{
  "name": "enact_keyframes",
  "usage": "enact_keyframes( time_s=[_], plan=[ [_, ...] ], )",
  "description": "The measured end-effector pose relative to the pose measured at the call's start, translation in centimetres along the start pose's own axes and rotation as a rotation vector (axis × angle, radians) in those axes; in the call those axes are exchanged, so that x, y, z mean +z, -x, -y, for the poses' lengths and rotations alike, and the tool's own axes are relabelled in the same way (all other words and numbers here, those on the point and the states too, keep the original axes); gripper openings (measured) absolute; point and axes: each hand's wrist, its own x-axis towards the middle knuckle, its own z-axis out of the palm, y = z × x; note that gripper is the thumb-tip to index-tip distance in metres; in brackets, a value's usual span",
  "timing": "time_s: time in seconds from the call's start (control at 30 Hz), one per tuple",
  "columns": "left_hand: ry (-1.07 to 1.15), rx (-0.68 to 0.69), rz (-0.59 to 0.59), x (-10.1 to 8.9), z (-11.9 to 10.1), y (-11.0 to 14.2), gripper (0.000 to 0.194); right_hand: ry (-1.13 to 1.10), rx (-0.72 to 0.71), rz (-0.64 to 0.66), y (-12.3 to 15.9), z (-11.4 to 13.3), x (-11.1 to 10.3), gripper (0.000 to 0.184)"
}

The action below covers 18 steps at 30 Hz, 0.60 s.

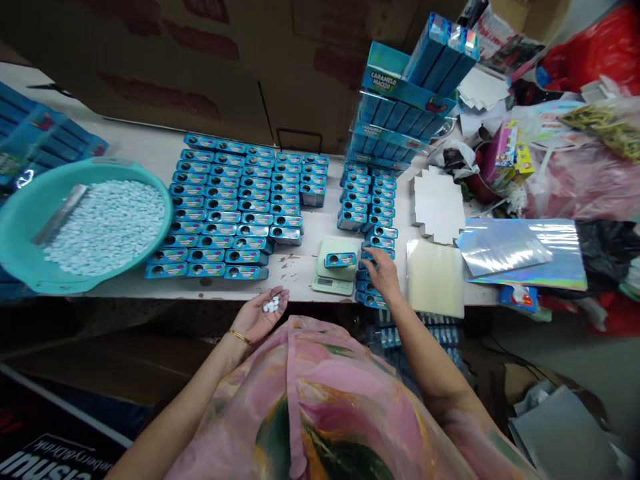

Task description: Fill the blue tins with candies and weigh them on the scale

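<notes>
My left hand [257, 318] is palm up near the table's front edge, fingers cupped around several small white candies [271, 305]. My right hand [383, 272] reaches over a column of small blue candy boxes [370, 300] at the right. Its thumb and fingers close on one blue candy box [384, 254] in that column, partly hidden by the hand. Between my hands, a pale green digital scale [330, 285] carries a single blue candy box [341, 260]. Rows of upright blue boxes [220, 207], each with a dark round hole in the top, stand left of the scale.
A turquoise basin [150, 175] of white candies, with a metal scoop [63, 213], stands left. Filled display cartons [385, 83] rise at the back right, before a big cardboard box [225, 67]. White card pieces [437, 203], clear film sheets [435, 280] and silvery sheets [525, 250] lie right.
</notes>
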Motion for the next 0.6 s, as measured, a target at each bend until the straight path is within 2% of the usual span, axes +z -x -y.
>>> enact_keyframes(
  time_s=[0.2, 0.6],
  plan=[
    [-0.013, 0.000, -0.020, -0.4, -0.3, 0.0, 0.027, -0.012, 0.041, 0.053, 1.6, -0.8, 1.3, 0.041],
    [-0.005, 0.038, -0.037, -1.5, -0.7, 0.2, 0.028, -0.052, 0.051, 0.179, 0.0, -0.2, 2.8, 0.050]
  ],
)
